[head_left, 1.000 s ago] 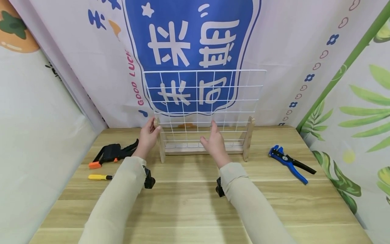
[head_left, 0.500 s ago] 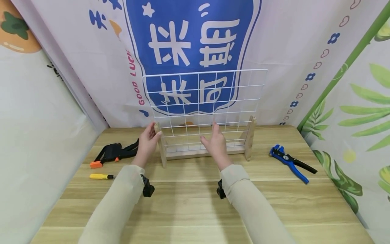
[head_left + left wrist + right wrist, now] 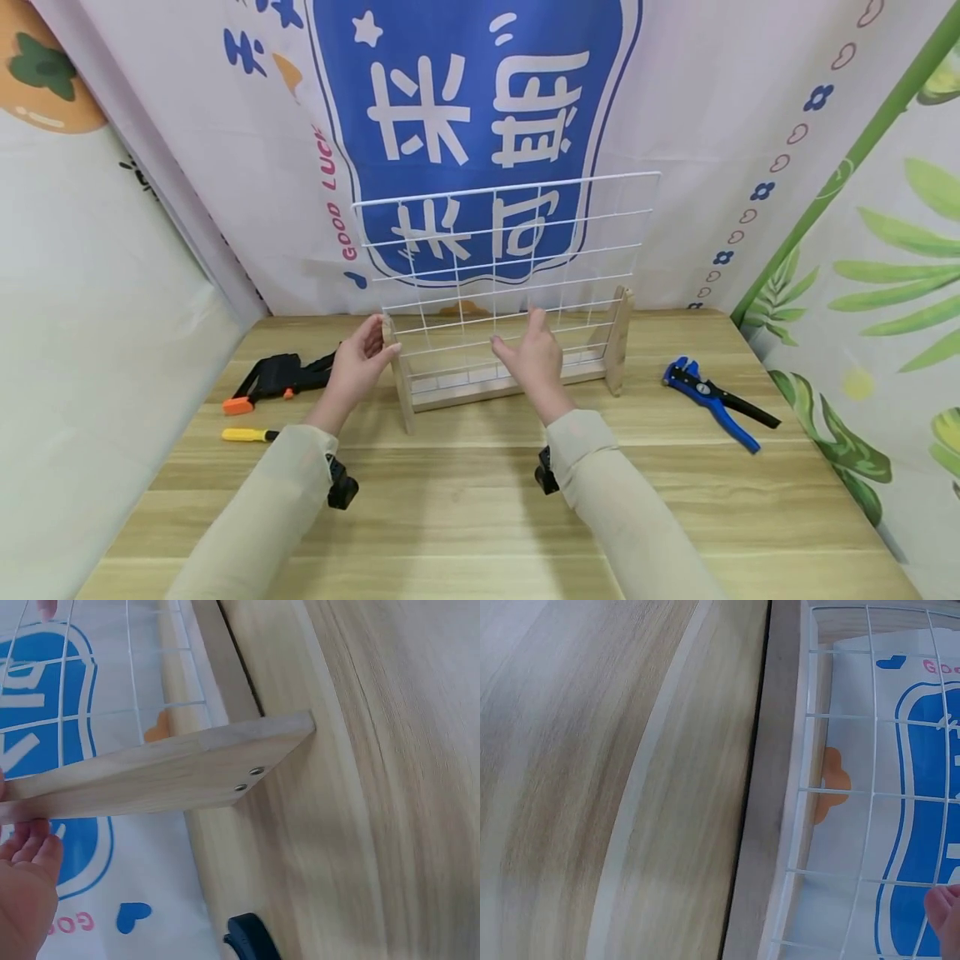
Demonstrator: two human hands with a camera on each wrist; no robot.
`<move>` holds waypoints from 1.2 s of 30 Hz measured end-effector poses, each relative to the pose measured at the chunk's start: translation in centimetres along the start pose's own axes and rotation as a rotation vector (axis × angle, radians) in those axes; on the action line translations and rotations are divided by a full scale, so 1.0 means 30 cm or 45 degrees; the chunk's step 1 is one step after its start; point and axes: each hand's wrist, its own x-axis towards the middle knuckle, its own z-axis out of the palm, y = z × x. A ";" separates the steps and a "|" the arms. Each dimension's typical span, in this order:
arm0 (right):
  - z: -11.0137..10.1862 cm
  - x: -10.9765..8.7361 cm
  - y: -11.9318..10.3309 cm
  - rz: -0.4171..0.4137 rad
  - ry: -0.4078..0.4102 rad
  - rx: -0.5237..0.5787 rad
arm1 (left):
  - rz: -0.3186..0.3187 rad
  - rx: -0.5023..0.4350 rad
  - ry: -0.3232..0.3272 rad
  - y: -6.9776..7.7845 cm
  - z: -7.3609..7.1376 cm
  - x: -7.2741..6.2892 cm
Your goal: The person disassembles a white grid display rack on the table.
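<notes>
A white wire grid panel (image 3: 453, 285) stands upright in a wooden stand (image 3: 480, 390), which has an end post at each side and a bar along the bottom. My left hand (image 3: 360, 367) grips the upper part of the left post, thumb on the near side. The left wrist view shows that post (image 3: 165, 776) close up, with two screw heads low on its outer face. My right hand (image 3: 534, 358) is at the front of the grid, thumb and forefinger spread apart, fingertips right at the wires. Its other fingers are mostly hidden. The stand sits askew, left end nearer me.
Left on the wooden table (image 3: 465, 508) lie a black clamp (image 3: 281, 377) with orange ends and a yellow-handled screwdriver (image 3: 249, 435). Blue and black wire strippers (image 3: 712, 398) lie to the right. A printed cloth (image 3: 690, 117) hangs behind the grid.
The left end of the stand has swung toward me, so the grid now sits at an angle. My left hand moved nearer with the post; the right shifted only slightly.
</notes>
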 end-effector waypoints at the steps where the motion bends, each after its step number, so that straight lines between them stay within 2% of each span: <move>1: -0.003 -0.001 -0.003 0.003 -0.004 -0.013 | -0.006 0.011 -0.004 0.004 -0.001 -0.006; 9: -0.039 -0.002 -0.039 0.054 -0.054 -0.039 | -0.080 0.057 -0.025 0.028 -0.017 -0.039; 12: -0.049 -0.001 -0.051 0.074 -0.072 -0.027 | -0.082 0.068 -0.028 0.034 -0.023 -0.053; 18: -0.057 -0.002 -0.058 0.109 -0.086 -0.093 | -0.083 0.108 -0.037 0.037 -0.028 -0.083; 22: -0.061 -0.009 -0.057 0.118 -0.088 -0.098 | -0.034 0.191 -0.054 0.046 -0.031 -0.113; 29: -0.075 -0.028 -0.055 0.125 -0.120 -0.054 | 0.163 0.555 -0.082 0.064 -0.050 -0.164; 32: -0.082 -0.036 -0.054 0.122 -0.105 -0.039 | 0.231 0.601 -0.081 0.071 -0.053 -0.175; 36: -0.088 -0.054 -0.045 0.112 -0.086 -0.020 | 0.231 0.548 -0.084 0.073 -0.047 -0.190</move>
